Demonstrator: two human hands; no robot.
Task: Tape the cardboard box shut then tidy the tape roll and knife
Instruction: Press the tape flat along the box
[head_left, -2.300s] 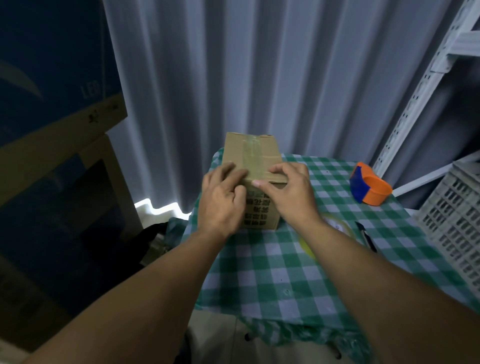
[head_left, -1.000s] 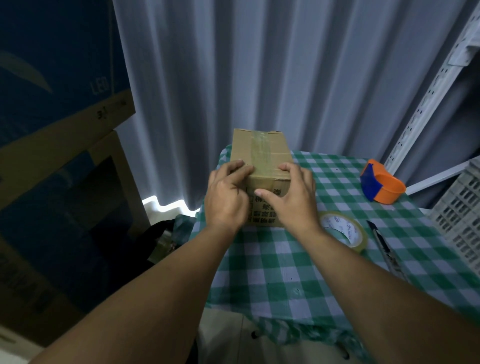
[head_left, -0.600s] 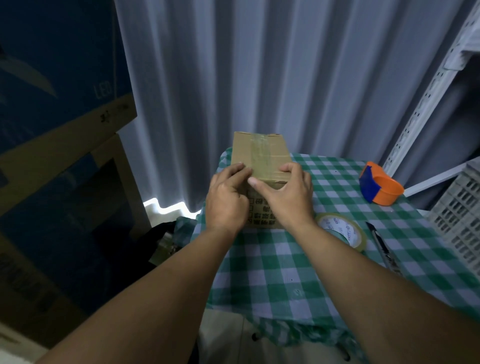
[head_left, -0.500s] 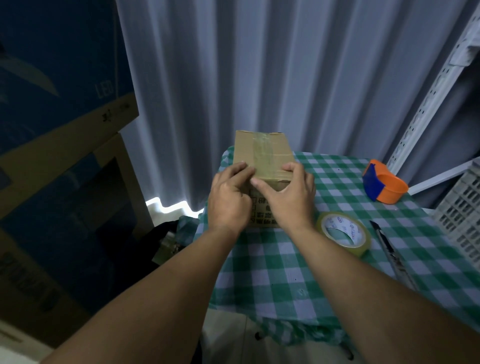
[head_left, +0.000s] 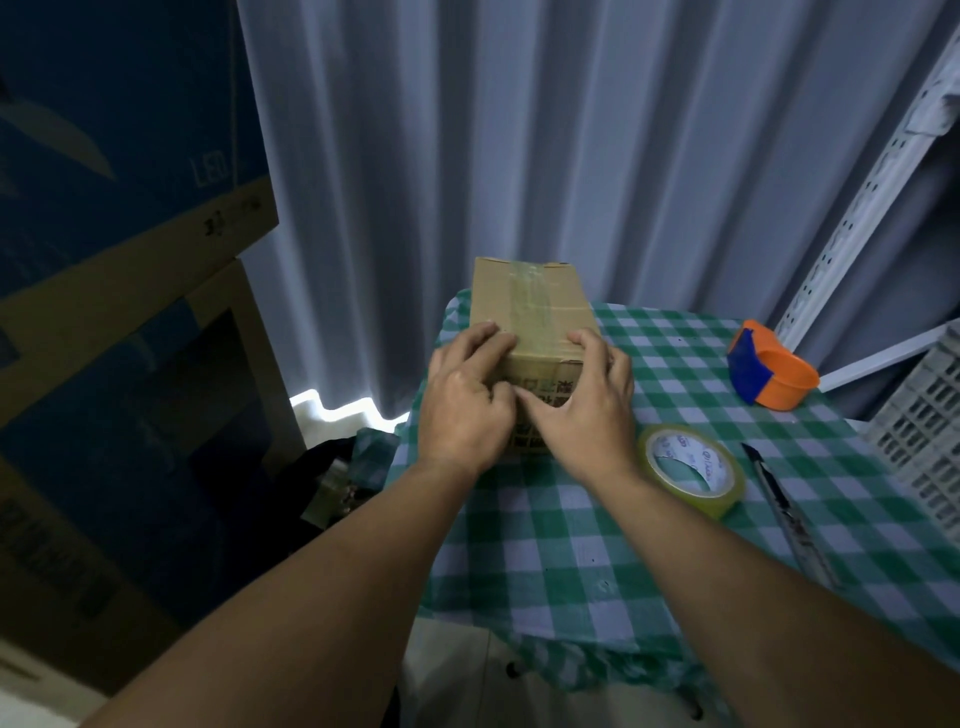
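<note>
Both hands have slid a little toward the near edge of the box (head_left: 530, 306), and the tape roll (head_left: 691, 469) and knife (head_left: 784, 512) now show fully on the checked cloth (head_left: 571, 545). Spread flat with loosely curled fingers, the left hand (head_left: 465, 405) and right hand (head_left: 582, 405) press the box's near top edge and front face, gripping nothing. Clear tape runs along the box top; the roll lies just right of the right wrist, knife beside it.
</note>
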